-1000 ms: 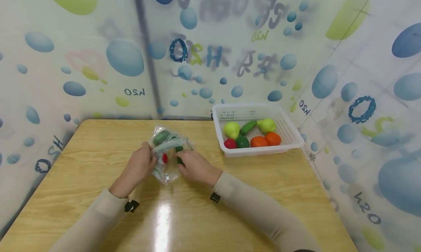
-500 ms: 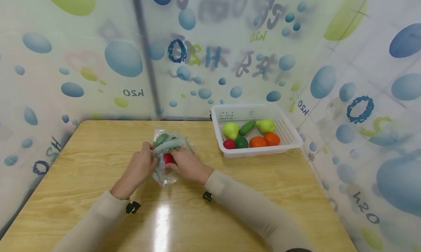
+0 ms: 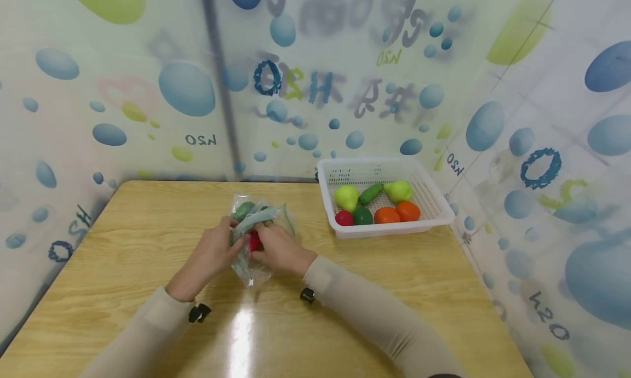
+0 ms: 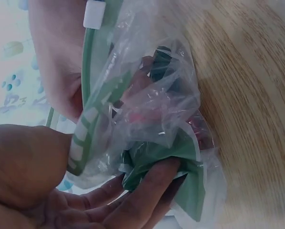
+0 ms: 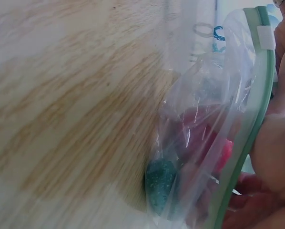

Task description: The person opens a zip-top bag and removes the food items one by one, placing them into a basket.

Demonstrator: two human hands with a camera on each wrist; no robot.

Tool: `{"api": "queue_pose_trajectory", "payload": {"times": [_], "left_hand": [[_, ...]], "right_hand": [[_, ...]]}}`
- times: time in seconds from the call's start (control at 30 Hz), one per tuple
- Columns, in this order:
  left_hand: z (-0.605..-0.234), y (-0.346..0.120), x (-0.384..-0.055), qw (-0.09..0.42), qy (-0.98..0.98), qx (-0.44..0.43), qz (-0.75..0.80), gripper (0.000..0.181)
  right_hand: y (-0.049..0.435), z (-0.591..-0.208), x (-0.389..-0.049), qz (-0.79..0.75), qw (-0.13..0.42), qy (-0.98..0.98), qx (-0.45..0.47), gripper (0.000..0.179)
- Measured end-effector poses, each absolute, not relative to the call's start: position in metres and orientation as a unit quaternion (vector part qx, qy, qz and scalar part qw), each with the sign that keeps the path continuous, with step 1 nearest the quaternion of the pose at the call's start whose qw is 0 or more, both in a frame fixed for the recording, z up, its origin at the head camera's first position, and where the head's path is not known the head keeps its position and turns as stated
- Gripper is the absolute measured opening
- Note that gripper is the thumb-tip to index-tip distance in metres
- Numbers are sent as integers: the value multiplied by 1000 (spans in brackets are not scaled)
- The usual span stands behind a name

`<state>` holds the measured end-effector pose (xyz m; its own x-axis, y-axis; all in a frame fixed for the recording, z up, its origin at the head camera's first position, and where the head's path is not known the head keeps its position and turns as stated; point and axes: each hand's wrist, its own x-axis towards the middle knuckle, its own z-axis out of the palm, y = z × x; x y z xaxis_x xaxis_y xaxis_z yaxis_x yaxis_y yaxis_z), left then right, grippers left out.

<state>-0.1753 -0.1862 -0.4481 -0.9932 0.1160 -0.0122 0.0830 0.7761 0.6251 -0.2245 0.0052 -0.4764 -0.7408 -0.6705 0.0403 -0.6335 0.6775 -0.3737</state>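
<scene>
A clear zip-lock bag [image 3: 241, 268] with a green closure strip lies on the table, mouth gaping. My left hand [image 3: 209, 257] holds its left side, and the thumb reaches across the bag. My right hand [image 3: 281, 249] reaches into the mouth and grips a red round fruit or vegetable [image 3: 254, 242]. Its kind is unclear behind fingers and plastic. A green oval one [image 3: 244, 210] shows at the back of the bag. In the left wrist view a dark green piece [image 4: 160, 64] sits near the right fingers. The right wrist view shows a dark green rounded end [image 5: 160, 186] low in the bag.
A white perforated basket [image 3: 439, 216] stands at the back right of the wooden table [image 3: 162, 219]. In it are pears [image 3: 346, 197], a small cucumber [image 3: 371, 193], orange-red fruit [image 3: 386, 215], a red round piece [image 3: 344, 218] and a green one [image 3: 362, 216]. Patterned walls rise behind and right.
My right hand has moved slightly left, from a dark green long piece at the bag's right side to the red one inside. My left thumb has spread further over the bag.
</scene>
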Motion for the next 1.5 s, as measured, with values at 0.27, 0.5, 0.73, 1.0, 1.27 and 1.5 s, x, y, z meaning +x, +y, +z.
{"api": "queue_pose_trajectory", "payload": {"times": [0.27, 0.5, 0.73, 1.0, 1.27, 1.5], "left_hand": [[-448, -185, -174, 20, 943, 49, 327, 41], [-449, -183, -175, 13, 944, 51, 327, 40], [-450, -184, -174, 5, 944, 53, 326, 41], [-449, -185, -174, 0, 944, 50, 325, 42], [-448, -187, -174, 2, 943, 46, 329, 44], [-448, -188, -173, -1, 943, 41, 331, 41]], "right_hand": [[9, -475, -224, -245, 97, 917, -298, 71], [17, -473, -222, -247, 83, 914, -312, 77], [24, -468, -219, -219, 15, 907, -358, 64], [31, -459, -214, -231, 20, 900, -369, 65], [35, -450, -210, -242, 44, 905, -346, 66], [39, -442, -205, -252, 19, 898, -361, 64]]}}
